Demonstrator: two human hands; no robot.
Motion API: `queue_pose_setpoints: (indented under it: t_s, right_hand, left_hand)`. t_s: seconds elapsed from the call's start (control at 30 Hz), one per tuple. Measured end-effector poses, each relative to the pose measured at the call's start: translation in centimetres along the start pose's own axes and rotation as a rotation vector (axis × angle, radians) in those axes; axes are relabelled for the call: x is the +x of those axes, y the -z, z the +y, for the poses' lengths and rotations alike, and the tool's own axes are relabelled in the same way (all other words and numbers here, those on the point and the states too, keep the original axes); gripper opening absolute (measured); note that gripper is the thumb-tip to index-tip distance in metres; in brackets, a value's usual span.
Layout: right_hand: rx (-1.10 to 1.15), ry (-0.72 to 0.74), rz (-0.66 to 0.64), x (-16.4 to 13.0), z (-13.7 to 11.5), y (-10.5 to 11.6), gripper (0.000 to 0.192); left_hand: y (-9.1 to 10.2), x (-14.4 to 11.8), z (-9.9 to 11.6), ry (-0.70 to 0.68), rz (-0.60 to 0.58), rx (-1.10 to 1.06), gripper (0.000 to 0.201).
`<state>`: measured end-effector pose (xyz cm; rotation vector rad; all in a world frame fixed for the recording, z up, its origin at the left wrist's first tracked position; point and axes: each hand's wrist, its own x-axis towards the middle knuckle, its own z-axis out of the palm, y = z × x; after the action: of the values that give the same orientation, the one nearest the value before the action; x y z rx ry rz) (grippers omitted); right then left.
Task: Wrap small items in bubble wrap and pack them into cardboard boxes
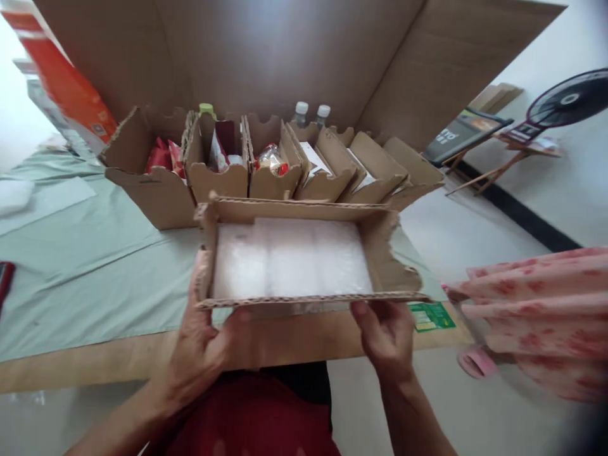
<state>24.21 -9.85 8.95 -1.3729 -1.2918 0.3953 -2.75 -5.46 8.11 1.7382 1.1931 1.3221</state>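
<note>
Both my hands hold a shallow cardboard tray above the table's near edge. Inside it lies a white plastic-wrapped pack that fills most of the tray. My left hand grips the tray's near left corner, thumb up along its side. At the near right edge, my right hand holds the tray from beneath. Just behind the tray stands a row of open cardboard compartments with red packets, a wrapped snack and white cards inside.
A large cardboard sheet stands behind the compartments, with two clear bottles and a green cap before it. A pale green cloth covers the table. A person in a pink patterned garment stands right. An orange box leans far left.
</note>
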Motion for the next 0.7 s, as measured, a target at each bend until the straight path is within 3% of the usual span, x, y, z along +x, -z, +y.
queue_pose_setpoints:
  t_s: [0.13,0.27,0.37,0.47,0.6,0.7]
  right_hand:
    - [0.083,-0.01,-0.148,0.9,0.9,-4.0,0.062]
    - [0.158,-0.007,-0.268,3.3,2.8,-6.7,0.068]
    - [0.112,-0.038,-0.295,2.9,4.0,-6.0,0.071]
    - [0.07,-0.041,-0.281,1.8,4.7,-4.7,0.077]
    - [0.047,-0.066,-0.301,1.5,5.2,-4.3,0.074]
    - [0.055,-0.077,-0.302,1.5,5.2,-5.0,0.064]
  left_hand:
    - [2.5,-0.6,-1.1,0.086,0.137,0.016,0.062]
    - [2.6,-0.3,-2.9,0.13,0.209,0.027,0.066]
    - [2.5,-1.4,-4.6,0.113,0.173,-0.001,0.07]
    - [3.7,-1.6,-6.6,0.091,0.135,-0.043,0.084]
    - [6.1,1.8,-9.1,0.169,-0.016,0.019,0.075]
    - [6.8,4.7,-9.8,0.157,-0.143,0.102,0.07]
